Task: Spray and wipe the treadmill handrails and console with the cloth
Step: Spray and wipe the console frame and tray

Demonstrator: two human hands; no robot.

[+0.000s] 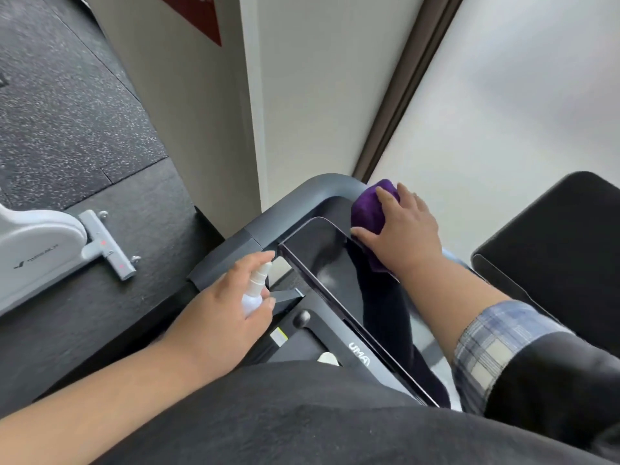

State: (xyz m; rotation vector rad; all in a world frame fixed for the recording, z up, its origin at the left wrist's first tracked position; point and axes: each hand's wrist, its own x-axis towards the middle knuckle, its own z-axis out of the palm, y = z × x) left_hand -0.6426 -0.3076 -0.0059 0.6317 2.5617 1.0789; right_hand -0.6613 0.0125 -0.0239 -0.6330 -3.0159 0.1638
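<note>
The right hand (399, 233) lies over a bunched purple cloth (369, 209), fingers bent round it, pressing it onto the grey handrail (302, 199) where the bar curves past the far corner of the console. The left hand (221, 310) is wrapped round a small white spray bottle (256, 290), nozzle end up, index finger curled over the top. It is held near the other bend of the handrail, well apart from the cloth hand, with the console's corner between the 2 hands.

The console (322, 263) is a glossy black panel running from between the hands back toward the person's body, and it mirrors the right forearm. Below the left hand sits a black tray (312, 333) with a round knob (301, 317).

A plaid cuff (496, 344) under a dark sleeve covers the right forearm. Out past the left hand, on the speckled floor (67, 112), stands part of a white machine (37, 250). Beyond the right hand is a black pad (563, 250).
</note>
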